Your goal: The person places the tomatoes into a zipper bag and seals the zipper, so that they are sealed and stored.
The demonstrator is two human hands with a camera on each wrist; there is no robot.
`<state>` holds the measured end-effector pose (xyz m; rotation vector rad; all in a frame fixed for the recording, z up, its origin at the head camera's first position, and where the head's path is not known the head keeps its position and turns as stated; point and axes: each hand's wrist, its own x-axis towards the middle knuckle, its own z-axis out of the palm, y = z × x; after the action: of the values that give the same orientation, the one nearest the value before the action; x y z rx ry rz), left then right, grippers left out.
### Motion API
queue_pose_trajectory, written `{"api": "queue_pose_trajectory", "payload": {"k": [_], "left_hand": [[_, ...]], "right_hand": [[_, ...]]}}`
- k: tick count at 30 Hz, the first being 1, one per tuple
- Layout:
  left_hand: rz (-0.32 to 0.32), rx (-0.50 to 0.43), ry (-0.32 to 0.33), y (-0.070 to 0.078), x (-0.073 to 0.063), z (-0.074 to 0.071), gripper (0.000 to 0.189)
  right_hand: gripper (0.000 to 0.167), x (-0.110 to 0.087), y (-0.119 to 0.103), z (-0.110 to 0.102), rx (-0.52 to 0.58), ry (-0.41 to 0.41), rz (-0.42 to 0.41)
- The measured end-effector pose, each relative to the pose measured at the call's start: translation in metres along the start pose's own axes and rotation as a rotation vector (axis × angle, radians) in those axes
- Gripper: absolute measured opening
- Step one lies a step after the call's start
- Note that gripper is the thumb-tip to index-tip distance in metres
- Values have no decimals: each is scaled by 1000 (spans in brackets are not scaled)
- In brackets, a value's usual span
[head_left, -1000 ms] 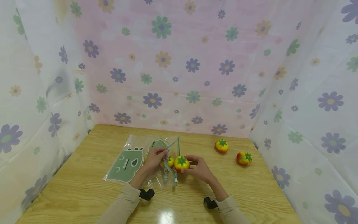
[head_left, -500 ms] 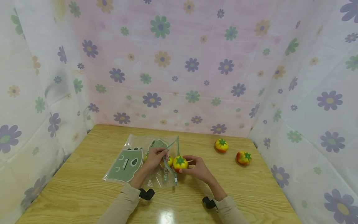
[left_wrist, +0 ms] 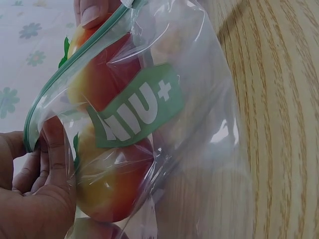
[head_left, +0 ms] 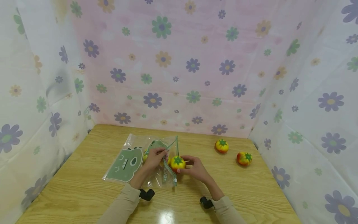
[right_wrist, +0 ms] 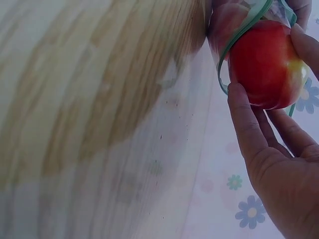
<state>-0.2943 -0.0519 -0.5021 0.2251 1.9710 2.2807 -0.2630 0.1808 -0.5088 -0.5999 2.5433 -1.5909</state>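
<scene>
A clear zip bag (head_left: 123, 165) with a green cartoon face and green zip edging lies on the table. My left hand (head_left: 154, 158) pinches the edge of its mouth, thumb against fingers (left_wrist: 47, 154). At that mouth, my right hand (head_left: 195, 169) holds a red-and-yellow, tomato-like toy fruit (head_left: 177, 163) with a green star-shaped top. In the right wrist view, the fruit (right_wrist: 266, 64) sits between thumb and fingers, partly inside the green zip edge. Another such fruit (left_wrist: 109, 184) lies within the bag, and part of one more (left_wrist: 94, 229) shows below it.
Two more matching toy fruits, one farther back (head_left: 222, 146) and one nearer (head_left: 244, 159), stand on the right of the wooden table (head_left: 246, 193). A flowered cloth (head_left: 179, 77) hangs behind and at both sides.
My right hand has moved a little left, bringing the toy fruit from beside the bag's mouth partly into it. The left hand stays on the bag's edge.
</scene>
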Motion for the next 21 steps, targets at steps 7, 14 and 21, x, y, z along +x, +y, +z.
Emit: {"api": "queue_pose_trajectory", "payload": {"k": [7,14,21], "left_hand": [[4,-7,-8,0,0,-1,24],[-1,-9,-22,-1,1,-2,26],[-17,-7,-3,-2,3,-3,24]], "right_hand": [[54,2,-3,4,7,-8,-11],[53,3,-7,6,30,-48,-8],[56,1,-8,5,65,-123,-19]]}}
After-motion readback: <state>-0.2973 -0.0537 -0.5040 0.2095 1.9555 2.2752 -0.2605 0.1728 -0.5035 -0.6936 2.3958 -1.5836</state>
